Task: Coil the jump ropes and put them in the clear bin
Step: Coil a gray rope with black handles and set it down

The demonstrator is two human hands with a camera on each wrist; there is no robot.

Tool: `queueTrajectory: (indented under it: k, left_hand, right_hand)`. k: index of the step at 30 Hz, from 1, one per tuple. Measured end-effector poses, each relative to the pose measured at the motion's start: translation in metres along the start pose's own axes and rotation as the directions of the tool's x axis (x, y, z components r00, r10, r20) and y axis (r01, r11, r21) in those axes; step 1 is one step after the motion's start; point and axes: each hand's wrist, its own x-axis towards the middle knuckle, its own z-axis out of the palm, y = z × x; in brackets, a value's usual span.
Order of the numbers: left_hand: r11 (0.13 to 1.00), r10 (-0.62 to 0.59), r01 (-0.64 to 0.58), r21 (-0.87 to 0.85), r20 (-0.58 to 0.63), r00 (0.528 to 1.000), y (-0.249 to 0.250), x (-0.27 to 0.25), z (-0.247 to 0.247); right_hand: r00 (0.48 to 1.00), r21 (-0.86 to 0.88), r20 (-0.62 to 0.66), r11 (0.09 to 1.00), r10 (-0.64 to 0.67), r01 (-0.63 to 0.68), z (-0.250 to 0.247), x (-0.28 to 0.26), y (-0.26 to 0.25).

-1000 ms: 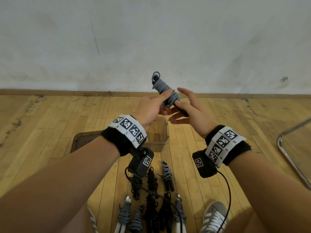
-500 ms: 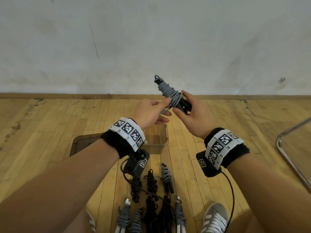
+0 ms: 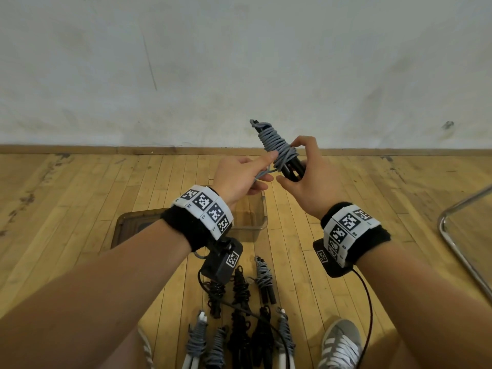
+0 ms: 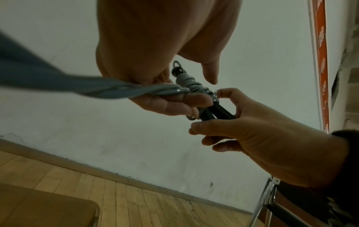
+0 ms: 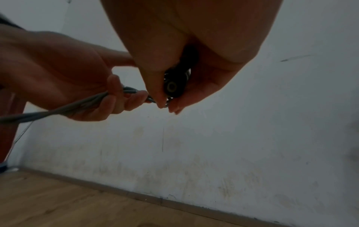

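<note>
A grey jump rope (image 3: 277, 145) is wound in tight coils round its two black handles (image 3: 291, 169), held up in front of the wall. My right hand (image 3: 303, 179) grips the handles (image 4: 217, 112) from below, its forefinger curled over the coil. My left hand (image 3: 239, 177) pinches the loose grey tail of the rope (image 4: 136, 92) beside the coil (image 4: 191, 83). In the right wrist view the handle ends (image 5: 172, 86) sit between my fingers and the tail (image 5: 58, 110) runs left through my left hand (image 5: 77, 86). The clear bin (image 3: 250, 222) stands on the floor below, partly hidden by my left wrist.
Several coiled ropes, grey (image 3: 263, 275) and black (image 3: 241, 286), lie in rows on the wooden floor near my shoes (image 3: 340, 344). A bin lid (image 3: 133, 225) lies left of the bin. A metal chair frame (image 3: 458, 246) stands at the right. The wall is close ahead.
My right hand has closed round the handles, after standing with straight fingers. The left hand has shifted from the coil to pinching the rope's tail. The bundle sits slightly further right.
</note>
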Motion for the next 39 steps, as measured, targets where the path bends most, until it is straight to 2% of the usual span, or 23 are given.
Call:
queueTrajectory:
  k: [4,8,10,12,14,20,26,34,37,39]
  left_hand:
    - [1.000,0.005,-0.005,0.013,-0.016,1.000,-0.003,-0.001,0.002]
    - [1.000,-0.002,0.001,-0.025,-0.055,0.998,-0.003,0.001,-0.002]
    - [1.000,0.018,-0.018,-0.018,-0.028,0.999,-0.002,0.003,-0.003]
    - [0.999,0.047,-0.047,0.011,0.021,0.999,0.000,0.003,-0.005]
    - [0.998,0.058,-0.059,0.014,0.053,0.997,0.001,0.003,-0.007]
    - [0.999,0.043,-0.045,0.021,0.080,0.996,-0.001,0.006,-0.008]
    - [0.994,0.013,-0.017,0.105,0.035,0.999,-0.001,0.011,-0.013]
    - [0.998,0.042,-0.037,-0.059,0.080,0.996,0.001,0.006,-0.009]
    - [0.998,0.047,-0.044,-0.046,0.063,0.997,0.003,0.003,-0.007]
    - [0.998,0.051,-0.050,-0.022,0.027,0.998,0.002,0.003,-0.008]
  right_hand:
    - [0.996,-0.053,0.045,0.995,-0.082,0.085,0.011,-0.004,-0.001]
    - [0.987,0.111,0.079,0.985,-0.142,0.133,0.019,-0.005,0.003]
    - [0.987,0.285,0.126,0.957,-0.096,0.057,0.016,-0.004,0.001]
    - [0.978,0.479,0.210,0.872,-0.003,-0.100,0.009,-0.002,-0.002]
    - [0.957,0.565,0.285,0.798,0.052,-0.211,0.004,0.001,-0.004]
    - [0.968,0.457,0.251,0.884,-0.017,-0.103,0.003,0.003,0.000]
    - [0.992,0.354,0.103,0.935,-0.066,0.026,0.003,0.001,0.005]
    - [0.998,0.152,0.057,0.988,0.030,-0.038,0.005,0.002,0.002]
    - [0.999,0.094,0.031,0.995,0.022,-0.024,0.004,0.000,-0.005]
    - [0.999,0.129,0.043,0.991,0.025,-0.030,0.005,-0.001,-0.008]
